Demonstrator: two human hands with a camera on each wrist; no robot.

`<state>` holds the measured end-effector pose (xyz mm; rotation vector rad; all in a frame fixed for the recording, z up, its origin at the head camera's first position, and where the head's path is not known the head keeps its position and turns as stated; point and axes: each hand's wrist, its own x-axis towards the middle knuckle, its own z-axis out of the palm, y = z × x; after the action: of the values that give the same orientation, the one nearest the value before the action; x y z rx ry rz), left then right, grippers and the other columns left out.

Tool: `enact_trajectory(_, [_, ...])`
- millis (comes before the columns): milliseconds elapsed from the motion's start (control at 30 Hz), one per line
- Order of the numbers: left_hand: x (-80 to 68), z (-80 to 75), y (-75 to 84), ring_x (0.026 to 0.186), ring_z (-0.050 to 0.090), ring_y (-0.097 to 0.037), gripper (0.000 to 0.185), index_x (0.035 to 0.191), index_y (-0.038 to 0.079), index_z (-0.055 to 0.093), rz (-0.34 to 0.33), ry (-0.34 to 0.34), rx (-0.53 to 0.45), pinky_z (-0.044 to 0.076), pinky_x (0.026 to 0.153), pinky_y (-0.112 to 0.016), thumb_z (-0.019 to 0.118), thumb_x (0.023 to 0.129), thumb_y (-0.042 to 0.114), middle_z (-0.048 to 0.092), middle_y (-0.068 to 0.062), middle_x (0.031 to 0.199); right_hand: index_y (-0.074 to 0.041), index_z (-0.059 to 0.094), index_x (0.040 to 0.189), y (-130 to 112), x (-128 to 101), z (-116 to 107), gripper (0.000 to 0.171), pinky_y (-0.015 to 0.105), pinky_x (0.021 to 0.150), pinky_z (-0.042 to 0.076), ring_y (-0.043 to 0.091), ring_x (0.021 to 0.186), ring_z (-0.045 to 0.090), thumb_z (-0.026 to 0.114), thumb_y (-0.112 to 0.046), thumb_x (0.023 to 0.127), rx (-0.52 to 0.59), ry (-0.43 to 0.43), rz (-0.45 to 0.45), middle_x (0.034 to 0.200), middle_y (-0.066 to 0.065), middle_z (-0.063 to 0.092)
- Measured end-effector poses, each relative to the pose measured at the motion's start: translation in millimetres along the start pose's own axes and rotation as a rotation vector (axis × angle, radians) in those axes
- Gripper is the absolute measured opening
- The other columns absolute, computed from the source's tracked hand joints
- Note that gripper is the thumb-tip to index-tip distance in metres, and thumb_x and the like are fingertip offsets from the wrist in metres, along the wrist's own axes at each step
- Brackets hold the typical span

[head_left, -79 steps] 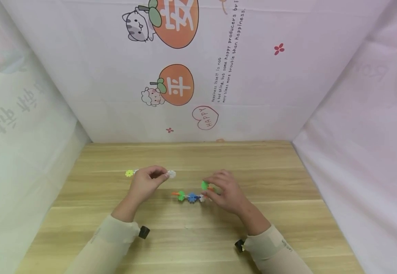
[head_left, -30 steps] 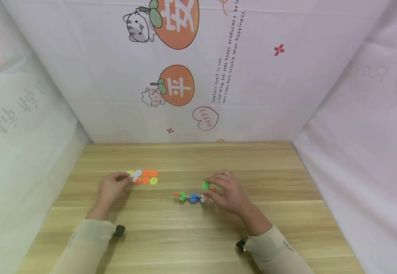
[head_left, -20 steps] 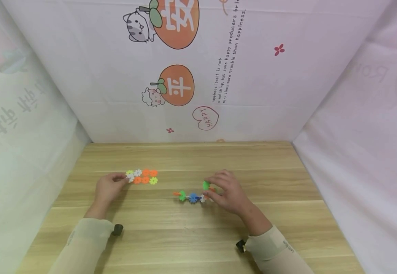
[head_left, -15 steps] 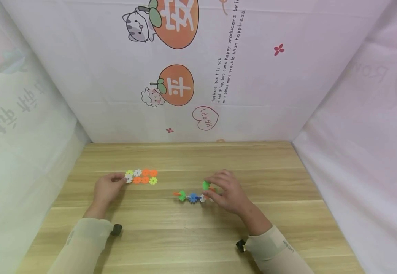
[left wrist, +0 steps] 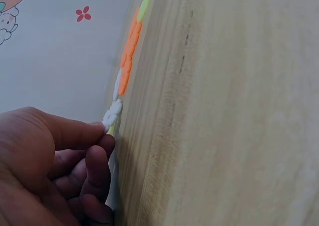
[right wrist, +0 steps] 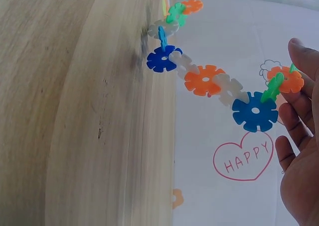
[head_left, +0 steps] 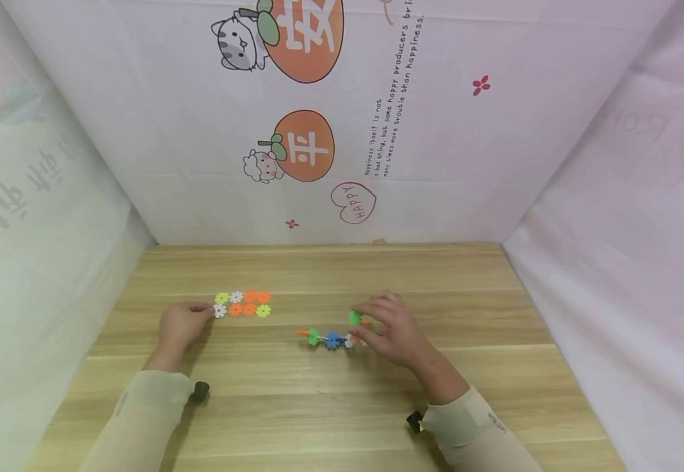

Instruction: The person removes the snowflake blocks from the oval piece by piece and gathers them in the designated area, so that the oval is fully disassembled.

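Note:
My left hand (head_left: 184, 328) is at the left of the table, its thumb and fingertips pinching the edge of a white snowflake disc (head_left: 219, 311). That disc sits at the near left end of two short rows of flat discs; the left wrist view shows the same white disc (left wrist: 114, 111) at the thumb tip. Right of centre, my right hand (head_left: 392, 328) holds one end of a chain of interlocked snowflake discs. A green disc (head_left: 355, 318) shows between its thumb and fingers. Blue, white, orange and green links of the chain (right wrist: 204, 80) stretch away in the right wrist view.
Orange discs (head_left: 250, 309) and a yellow-green disc (head_left: 263, 311) lie in the rows right of my left hand. Behind the wooden table (head_left: 318, 406) stands a printed white cloth wall (head_left: 436, 164), with more cloth at both sides.
My left hand has carried the white disc from near the middle leftward to the rows, then nudged it slightly left and nearer. The right hand and chain have stayed almost still.

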<state>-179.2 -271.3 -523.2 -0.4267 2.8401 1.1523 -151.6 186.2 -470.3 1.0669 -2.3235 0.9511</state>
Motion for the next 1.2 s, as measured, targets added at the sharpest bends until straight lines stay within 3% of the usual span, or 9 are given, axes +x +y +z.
enact_trajectory(167, [0.8, -0.9, 0.5, 0.125, 0.058, -0.046, 0.041, 0.119, 0.0, 0.075, -0.006, -0.004, 0.014, 0.049, 0.096, -0.056, 0.065, 0.101, 0.035, 0.067, -0.024, 0.13, -0.01, 0.077, 0.114, -0.3, 0.4, -0.5, 0.033, 0.043, 0.094, 0.048, 0.02, 0.105, 0.063, 0.087, -0.025, 0.086, -0.002, 0.001, -0.003, 0.108, -0.003, 0.076])
enact_trajectory(467, [-0.7, -0.9, 0.1, 0.123, 0.059, -0.047, 0.042, 0.119, 0.0, 0.074, 0.009, 0.003, 0.022, 0.05, 0.096, -0.056, 0.064, 0.101, 0.036, 0.069, -0.024, 0.128, -0.012, 0.077, 0.116, 0.0, -0.3, 0.3, 0.033, 0.043, 0.094, 0.047, 0.019, 0.105, 0.063, 0.086, -0.027, 0.087, -0.003, 0.004, -0.007, 0.108, -0.005, 0.076])
enact_trajectory(633, [-0.8, 1.1, -1.0, 0.122, 0.059, -0.046, 0.044, 0.122, -0.001, 0.073, 0.013, 0.006, 0.0, 0.049, 0.098, -0.057, 0.063, 0.102, 0.037, 0.068, -0.024, 0.128, -0.012, 0.077, 0.116, -0.5, -0.6, 0.4, 0.033, 0.044, 0.094, 0.047, 0.019, 0.105, 0.063, 0.086, -0.027, 0.088, 0.002, 0.005, -0.008, 0.109, -0.004, 0.076])
enact_trajectory(800, [-2.8, 5.4, 0.5, 0.113, 0.064, -0.041, 0.043, 0.124, 0.001, 0.071, 0.04, 0.032, -0.042, 0.053, 0.092, -0.053, 0.064, 0.101, 0.036, 0.071, -0.022, 0.124, -0.012, 0.077, 0.116, -1.0, -0.5, 0.7, 0.034, 0.043, 0.094, 0.048, 0.019, 0.105, 0.064, 0.086, -0.028, 0.087, 0.003, 0.008, -0.015, 0.109, -0.004, 0.076])
enact_trajectory(933, [-7.4, 11.4, 8.1, 0.106, 0.067, -0.035, 0.039, 0.122, 0.004, 0.072, 0.064, 0.042, -0.09, 0.055, 0.084, -0.047, 0.066, 0.1, 0.036, 0.073, -0.019, 0.118, -0.011, 0.077, 0.116, -1.5, 0.3, 1.2, 0.035, 0.043, 0.094, 0.049, 0.019, 0.105, 0.065, 0.087, -0.026, 0.086, -0.005, 0.014, -0.03, 0.109, -0.003, 0.076])
enact_trajectory(1200, [-22.8, 21.7, 36.4, 0.102, 0.069, -0.031, 0.04, 0.119, 0.007, 0.075, 0.158, 0.0, -0.149, 0.057, 0.08, -0.042, 0.065, 0.101, 0.042, 0.074, -0.014, 0.115, -0.012, 0.077, 0.116, -2.4, 0.4, 2.2, 0.036, 0.042, 0.093, 0.049, 0.018, 0.105, 0.064, 0.088, -0.026, 0.085, -0.015, 0.004, -0.02, 0.109, -0.003, 0.076])
